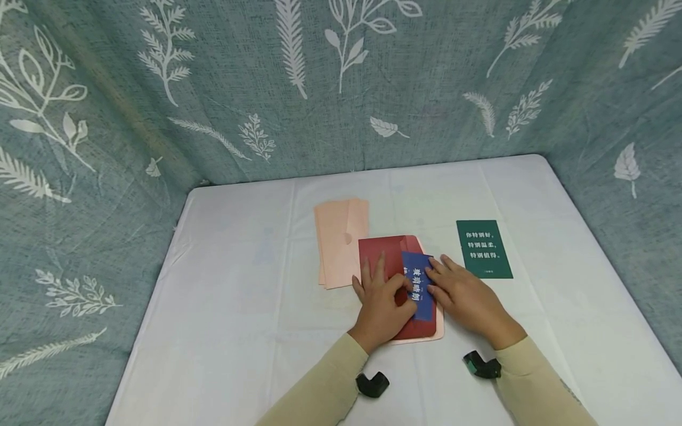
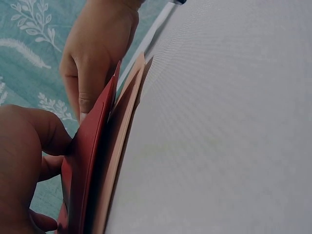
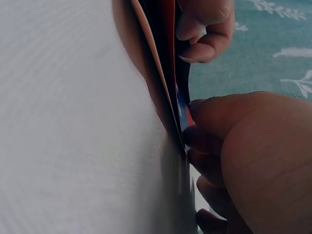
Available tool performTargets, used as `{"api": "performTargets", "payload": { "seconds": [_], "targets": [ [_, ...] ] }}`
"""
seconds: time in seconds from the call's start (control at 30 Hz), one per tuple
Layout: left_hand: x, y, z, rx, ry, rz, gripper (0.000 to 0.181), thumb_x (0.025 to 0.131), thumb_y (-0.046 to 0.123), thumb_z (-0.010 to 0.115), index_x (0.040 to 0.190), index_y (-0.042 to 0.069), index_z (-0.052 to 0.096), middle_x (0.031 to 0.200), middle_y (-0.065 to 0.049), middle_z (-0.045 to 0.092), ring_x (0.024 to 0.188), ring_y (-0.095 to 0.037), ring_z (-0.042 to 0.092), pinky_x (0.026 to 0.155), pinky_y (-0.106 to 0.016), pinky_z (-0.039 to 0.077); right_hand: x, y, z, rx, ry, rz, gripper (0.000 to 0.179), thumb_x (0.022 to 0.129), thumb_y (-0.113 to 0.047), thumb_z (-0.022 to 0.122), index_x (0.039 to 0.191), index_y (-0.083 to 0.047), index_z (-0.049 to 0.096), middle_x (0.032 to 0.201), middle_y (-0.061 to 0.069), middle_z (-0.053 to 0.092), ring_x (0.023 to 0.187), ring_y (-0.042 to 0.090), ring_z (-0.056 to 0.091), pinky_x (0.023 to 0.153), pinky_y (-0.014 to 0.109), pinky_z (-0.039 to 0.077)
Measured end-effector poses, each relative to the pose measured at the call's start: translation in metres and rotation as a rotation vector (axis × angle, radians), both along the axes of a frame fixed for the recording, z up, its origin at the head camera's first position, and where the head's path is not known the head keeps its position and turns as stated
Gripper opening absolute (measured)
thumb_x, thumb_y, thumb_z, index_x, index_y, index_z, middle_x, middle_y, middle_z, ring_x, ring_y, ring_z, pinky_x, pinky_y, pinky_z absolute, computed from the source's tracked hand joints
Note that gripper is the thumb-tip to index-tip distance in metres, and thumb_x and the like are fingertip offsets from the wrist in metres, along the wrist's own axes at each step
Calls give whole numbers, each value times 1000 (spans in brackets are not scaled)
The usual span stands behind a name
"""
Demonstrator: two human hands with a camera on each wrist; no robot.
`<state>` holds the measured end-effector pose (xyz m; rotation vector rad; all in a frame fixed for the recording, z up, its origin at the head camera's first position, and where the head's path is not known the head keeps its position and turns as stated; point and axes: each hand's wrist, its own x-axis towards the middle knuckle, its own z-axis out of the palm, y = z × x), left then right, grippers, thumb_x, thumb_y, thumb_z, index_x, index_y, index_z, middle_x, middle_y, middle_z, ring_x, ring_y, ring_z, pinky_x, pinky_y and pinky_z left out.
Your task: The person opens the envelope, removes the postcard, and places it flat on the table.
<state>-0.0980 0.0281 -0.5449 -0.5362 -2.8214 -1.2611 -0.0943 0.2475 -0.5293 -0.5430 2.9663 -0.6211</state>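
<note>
A red envelope (image 1: 380, 245) lies over a pale pink one, whose edge (image 1: 440, 325) shows at the right and bottom. On its right half is a blue card (image 1: 424, 296) with white lettering, its left side partly covered by my left fingers. My left hand (image 1: 380, 305) is on the envelope, thumb and index finger curled together at its edge beside the card, the other fingers spread on the red paper. With extended fingers, my right hand (image 1: 469, 299) touches the card's right edge. In the left wrist view the red envelope (image 2: 92, 141) stands slightly apart from the pink paper (image 2: 124, 122).
Several pale pink envelopes (image 1: 341, 236) lie stacked behind, at the left. A green card (image 1: 483, 248) with white lettering lies to the right. Both are on a white-covered table (image 1: 224, 284), with a patterned blue-green curtain (image 1: 229, 77) around it.
</note>
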Motion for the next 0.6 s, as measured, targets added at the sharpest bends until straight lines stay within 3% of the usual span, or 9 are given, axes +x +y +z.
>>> {"api": "performTargets", "payload": {
  "seconds": [0.6],
  "targets": [
    [0,0,1,-3,2,-3,13,87,17,72,99,22,72,174,-22,27,159,-57,5,111,-88,0,-2,8,-2,-11,14,-48,53,109,-25,68,152,4,59,165,21,46,157,44,33,118,61,36]
  ]
}}
